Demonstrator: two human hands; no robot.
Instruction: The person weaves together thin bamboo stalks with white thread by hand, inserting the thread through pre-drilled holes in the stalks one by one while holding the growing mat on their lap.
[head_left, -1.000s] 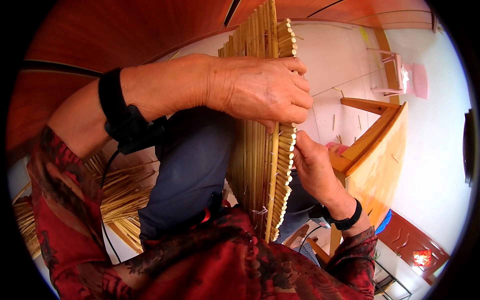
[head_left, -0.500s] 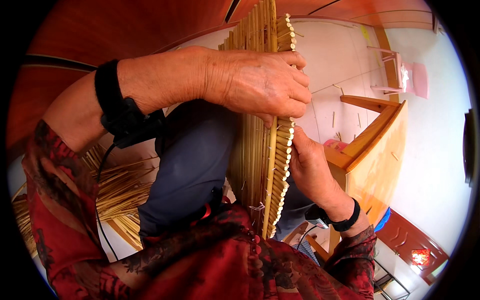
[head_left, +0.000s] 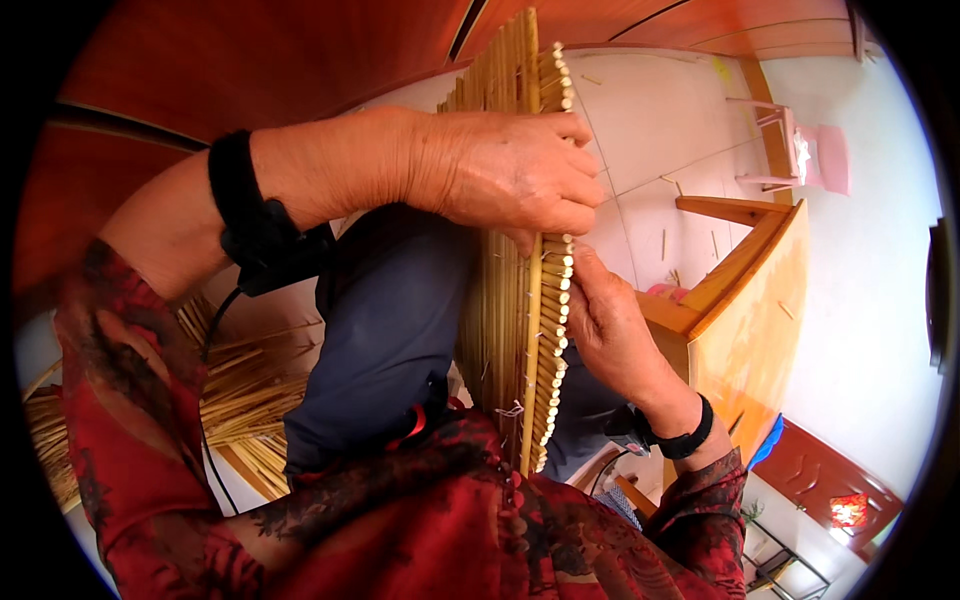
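Observation:
A panel of straw-coloured stalks (head_left: pixel 495 330) stands on edge between my knees, the stalks laid side by side and tied with thin white thread. A long stalk (head_left: pixel 532 340) runs lengthwise along it, beside a row of cut round ends. My left hand (head_left: pixel 520 175) reaches over the top and grips the panel's edge, fingers wrapped over the cut ends. Lower down on the far right side, my right hand (head_left: pixel 615 310) presses its thumb near the cut ends; its other fingers are partly hidden behind the panel. A knotted white thread (head_left: pixel 510 410) shows near my lap.
Loose stalks (head_left: pixel 255 400) lie heaped at my left. To the right is a wooden table (head_left: pixel 750 330) with a pink thing partly hidden beside it. Cut bits are scattered on the pale tiled floor (head_left: pixel 640 140). A pink chair (head_left: pixel 825 160) stands farther off, and reddish cabinet doors (head_left: pixel 300 60) are ahead.
The panel and both hands have shifted slightly left. My right hand's thumb has moved up a little along the cut ends. My left hand keeps its grip.

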